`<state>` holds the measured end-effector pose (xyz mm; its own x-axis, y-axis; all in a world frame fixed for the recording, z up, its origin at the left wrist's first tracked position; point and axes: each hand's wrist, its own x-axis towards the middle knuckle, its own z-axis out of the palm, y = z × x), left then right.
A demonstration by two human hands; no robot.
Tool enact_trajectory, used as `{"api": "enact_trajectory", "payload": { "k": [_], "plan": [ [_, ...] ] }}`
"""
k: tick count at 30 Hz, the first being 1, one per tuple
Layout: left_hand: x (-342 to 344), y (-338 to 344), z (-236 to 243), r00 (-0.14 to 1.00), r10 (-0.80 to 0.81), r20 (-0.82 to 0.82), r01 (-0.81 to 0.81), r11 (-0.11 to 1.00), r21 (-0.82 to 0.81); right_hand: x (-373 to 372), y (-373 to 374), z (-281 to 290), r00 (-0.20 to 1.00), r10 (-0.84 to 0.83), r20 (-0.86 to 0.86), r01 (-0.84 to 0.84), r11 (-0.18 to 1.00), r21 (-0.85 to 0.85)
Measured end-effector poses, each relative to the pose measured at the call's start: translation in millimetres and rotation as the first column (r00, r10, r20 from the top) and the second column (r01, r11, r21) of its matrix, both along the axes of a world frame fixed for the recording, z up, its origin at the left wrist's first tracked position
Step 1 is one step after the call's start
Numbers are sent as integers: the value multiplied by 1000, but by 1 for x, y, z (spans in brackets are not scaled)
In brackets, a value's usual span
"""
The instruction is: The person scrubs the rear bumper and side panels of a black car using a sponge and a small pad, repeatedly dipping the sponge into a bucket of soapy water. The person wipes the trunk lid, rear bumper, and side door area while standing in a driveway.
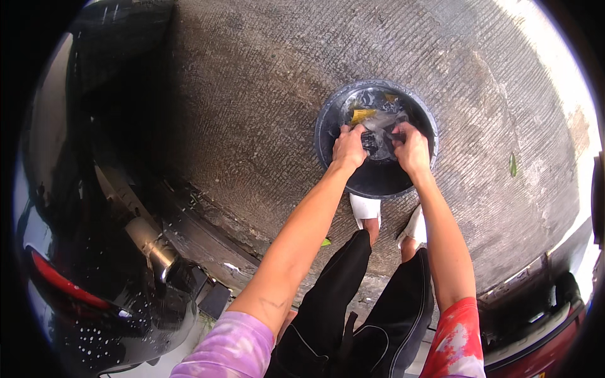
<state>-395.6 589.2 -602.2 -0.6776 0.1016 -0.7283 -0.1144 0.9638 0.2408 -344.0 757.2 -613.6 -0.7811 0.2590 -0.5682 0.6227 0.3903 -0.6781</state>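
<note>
**Two hands wring a wet cloth over a black bucket**

The concrete ground [265, 94] is the largest thing here; it is grey, rough, with fine lines pressed in it. The black bucket [376, 183] stands on it, and I use the bucket as landmark for all places.

To the left of the bucket, well apart, is the black motorcycle [94, 252] with its silver exhaust pipe [148, 242] and a red tail light [60, 283]; white drops lie on its bodywork. To the lower right of the bucket, at the picture's edge, a red vehicle [542, 353] shows only partly.

Just below the bucket are the person's two white shoes [367, 208], close to the rim, so the person bends directly over it. The legs are in black trousers [365, 315].

Inside the bucket, there is water with something yellow [362, 114] in it.

Over the bucket's middle, the left hand [348, 146] and the right hand [411, 150] grip the grey cloth [378, 135] between them. The fingers of both hands are curled tight and clamped on the cloth. It is held low over the opening, probably so that water falls back in the bucket and not on the ground.

A small green leaf [513, 165] lies to the right of the bucket.
</note>
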Motion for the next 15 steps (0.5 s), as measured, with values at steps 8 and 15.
{"api": "enact_trajectory", "payload": {
  "k": [8, 15],
  "plan": [
    [71, 3, 266, 927, 317, 200, -370, 694, 618, 74, 69, 155, 910, -413, -26, 359, 818, -449],
    [132, 9, 432, 635, 548, 545, -647, -9, 763, 82, 18, 218, 954, -160, -255, 9, 860, -509]
  ]
}}
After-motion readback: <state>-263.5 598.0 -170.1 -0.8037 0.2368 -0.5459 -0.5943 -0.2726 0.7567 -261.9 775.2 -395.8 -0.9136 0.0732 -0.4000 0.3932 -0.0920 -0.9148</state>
